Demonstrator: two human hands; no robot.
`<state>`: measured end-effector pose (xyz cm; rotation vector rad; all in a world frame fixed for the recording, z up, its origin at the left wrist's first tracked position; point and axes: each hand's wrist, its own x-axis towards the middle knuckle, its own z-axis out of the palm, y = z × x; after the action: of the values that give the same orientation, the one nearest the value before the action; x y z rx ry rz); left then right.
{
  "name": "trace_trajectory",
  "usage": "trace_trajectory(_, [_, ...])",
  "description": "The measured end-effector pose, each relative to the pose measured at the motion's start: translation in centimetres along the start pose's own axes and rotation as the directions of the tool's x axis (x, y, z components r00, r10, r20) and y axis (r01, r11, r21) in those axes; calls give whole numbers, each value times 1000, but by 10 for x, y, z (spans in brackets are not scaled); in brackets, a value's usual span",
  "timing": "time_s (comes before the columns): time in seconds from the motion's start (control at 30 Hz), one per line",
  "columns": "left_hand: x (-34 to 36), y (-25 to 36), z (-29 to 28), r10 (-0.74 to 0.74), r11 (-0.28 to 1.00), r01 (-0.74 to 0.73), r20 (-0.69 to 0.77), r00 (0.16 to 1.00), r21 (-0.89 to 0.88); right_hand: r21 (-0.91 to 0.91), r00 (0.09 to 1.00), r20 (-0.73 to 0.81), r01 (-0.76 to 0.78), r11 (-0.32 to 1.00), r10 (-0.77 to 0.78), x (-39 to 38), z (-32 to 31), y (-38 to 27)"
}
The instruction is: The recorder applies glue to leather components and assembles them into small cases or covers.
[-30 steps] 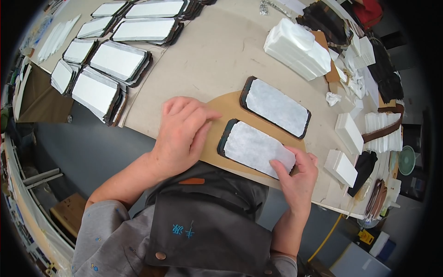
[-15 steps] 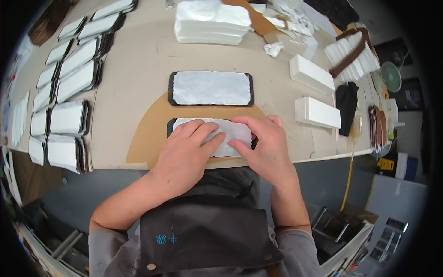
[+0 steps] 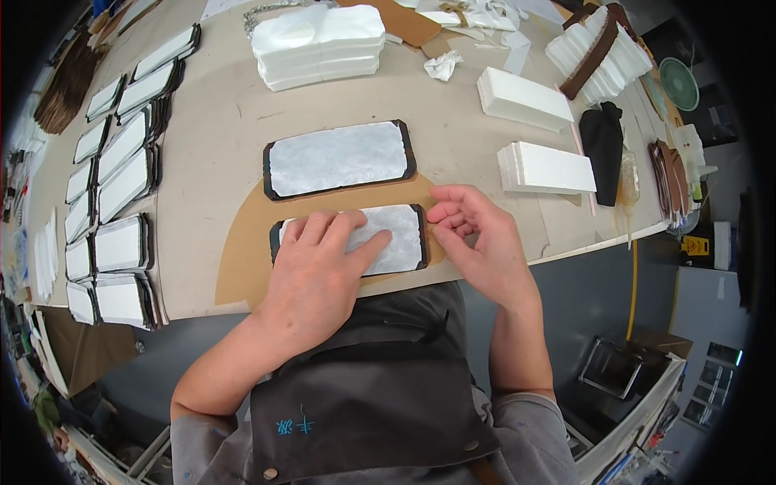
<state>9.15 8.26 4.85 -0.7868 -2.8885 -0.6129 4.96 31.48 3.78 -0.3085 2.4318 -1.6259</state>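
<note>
My left hand (image 3: 311,275) lies with its fingers spread on the near black-edged panel (image 3: 408,242), which has a white sheet on its top face. Just off that panel's right end is my right hand (image 3: 491,246), its fingers loosely curled and the thumb apart from the forefinger. Nothing shows in it. The near panel's left part is mostly hidden under my left hand. Beyond it lies a second panel (image 3: 339,160) of the same kind, white inside a dark border. Both rest at least partly on a rounded tan board (image 3: 241,242).
Stacks of white-faced, dark-edged panels (image 3: 123,242) line the table's left side. A pile of white sheets (image 3: 319,61) stands at the back. Two white block-like stacks (image 3: 550,170) (image 3: 525,101) sit at right, near a black cloth (image 3: 600,153) and a crumpled white scrap (image 3: 443,66).
My right hand has let go of the white sheet and moved right, off the panel. The sheet's right part now lies flat, with the dark border showing. My left hand stays on it.
</note>
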Motion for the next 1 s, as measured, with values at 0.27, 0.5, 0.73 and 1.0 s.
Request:
trace_trajectory(0.27, [7,6,0,41,997,-45,65,997,59,16,998,-22,-54,998,55,6,5,-3])
trace_trajectory(0.5, [8,8,5,70,998,-70,57,996,-7,31,997,-15,-82,996,82,11,8,-2])
trace_trajectory(0.73, [6,7,7,47,999,-47,44,998,6,73,996,53,-75,994,72,15,3,-2])
trace_trajectory(1.0, [1,7,10,77,997,-78,38,996,15,42,998,61,-26,999,24,12,2,-5])
